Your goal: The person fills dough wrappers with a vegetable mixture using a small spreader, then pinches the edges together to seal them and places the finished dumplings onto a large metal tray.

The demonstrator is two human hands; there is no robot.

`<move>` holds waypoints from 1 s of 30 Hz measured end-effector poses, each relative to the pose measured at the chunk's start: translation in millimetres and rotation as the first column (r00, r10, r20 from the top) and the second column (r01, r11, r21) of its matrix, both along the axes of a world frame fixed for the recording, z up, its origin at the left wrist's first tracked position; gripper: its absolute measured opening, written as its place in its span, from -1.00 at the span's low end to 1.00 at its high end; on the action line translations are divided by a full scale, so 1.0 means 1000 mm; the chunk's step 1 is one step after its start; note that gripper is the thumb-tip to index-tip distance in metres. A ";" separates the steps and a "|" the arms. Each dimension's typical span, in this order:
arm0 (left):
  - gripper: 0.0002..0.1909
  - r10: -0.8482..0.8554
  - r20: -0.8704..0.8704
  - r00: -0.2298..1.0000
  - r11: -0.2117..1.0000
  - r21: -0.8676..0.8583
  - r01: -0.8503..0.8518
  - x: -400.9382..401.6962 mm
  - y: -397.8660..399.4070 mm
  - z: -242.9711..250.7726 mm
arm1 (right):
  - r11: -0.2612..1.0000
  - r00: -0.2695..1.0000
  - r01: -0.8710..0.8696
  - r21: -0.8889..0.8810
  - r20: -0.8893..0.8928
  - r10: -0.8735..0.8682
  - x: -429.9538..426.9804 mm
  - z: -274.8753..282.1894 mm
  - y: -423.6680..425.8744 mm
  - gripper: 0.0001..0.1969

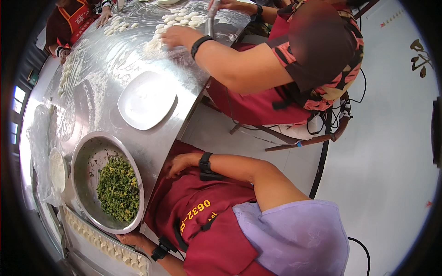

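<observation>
My left hand (130, 238) is at the near rim of a steel bowl (86, 196), beside a tray of shaped dough pieces; its fingertips are partly hidden, so a grip on the rim cannot be made out. Chopped green filling with yellow bits (119, 189) lies heaped on the near side of the bowl. Against my dark red apron (193, 193), just off the table's edge, rests my right hand (180, 165). Its fingers point downward and partly out of sight. A white square plate (147, 100) sits beyond the bowl, with a little pale powder on it.
A floured steel table (138, 138) stretches ahead. Beside the bowl are a small bowl of white powder (57, 169), a plastic bag (40, 141) and the tray of dough pieces (103, 238). A seated co-worker's hand (178, 37) is by several dough discs (179, 19); another person stands across.
</observation>
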State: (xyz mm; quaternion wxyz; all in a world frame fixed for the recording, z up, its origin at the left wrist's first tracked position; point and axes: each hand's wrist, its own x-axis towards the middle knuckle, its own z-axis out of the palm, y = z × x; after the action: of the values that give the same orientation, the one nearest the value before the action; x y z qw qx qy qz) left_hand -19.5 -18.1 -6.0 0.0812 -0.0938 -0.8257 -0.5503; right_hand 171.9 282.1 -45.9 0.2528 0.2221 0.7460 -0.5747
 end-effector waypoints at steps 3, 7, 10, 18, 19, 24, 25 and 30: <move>-0.71 0.027 -0.020 0.999 0.999 -0.046 -0.028 -0.002 -0.002 -0.002 | 0.999 0.999 0.003 -0.038 -0.050 -0.005 0.001 0.005 -0.001 -0.60; -0.73 0.015 -0.011 1.000 0.998 0.061 -0.014 -0.011 -0.010 -0.014 | 0.998 0.997 0.018 -0.063 -0.067 -0.022 0.002 0.023 -0.002 -0.60; -0.73 -0.015 -0.133 0.991 0.997 -0.082 0.004 -0.013 -0.012 -0.016 | 0.997 0.994 0.037 -0.064 -0.101 -0.043 0.002 0.017 -0.002 -0.60; -0.68 -0.010 -0.159 0.987 0.982 -0.187 -0.020 -0.015 -0.015 -0.018 | 0.998 0.996 0.022 -0.053 -0.084 -0.027 -0.004 0.000 -0.005 -0.58; -0.68 -0.010 -0.161 0.987 0.983 -0.185 -0.020 -0.015 -0.013 -0.018 | 0.999 0.997 0.018 -0.041 -0.076 -0.021 -0.004 -0.005 -0.005 -0.58; -0.74 -0.048 -0.169 0.984 0.997 -0.071 0.036 -0.005 -0.003 -0.009 | 0.989 0.983 0.056 -0.138 -0.167 -0.079 -0.004 -0.019 -0.005 -0.56; -0.74 -0.046 -0.169 0.985 0.997 -0.074 0.034 -0.004 -0.002 -0.008 | 0.985 0.982 0.044 -0.164 -0.173 -0.073 -0.005 -0.019 -0.005 -0.55; -0.73 0.015 -0.051 0.999 1.000 -0.024 -0.016 -0.001 0.001 -0.001 | 0.998 0.994 0.035 -0.047 -0.099 -0.039 -0.001 -0.001 -0.003 -0.57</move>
State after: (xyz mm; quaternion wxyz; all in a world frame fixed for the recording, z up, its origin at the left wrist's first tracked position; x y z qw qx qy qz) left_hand -20.5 -17.5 -7.4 0.1053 -0.1023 -0.8308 -0.5368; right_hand 171.0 278.7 -46.8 0.2097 0.2011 0.7401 -0.6065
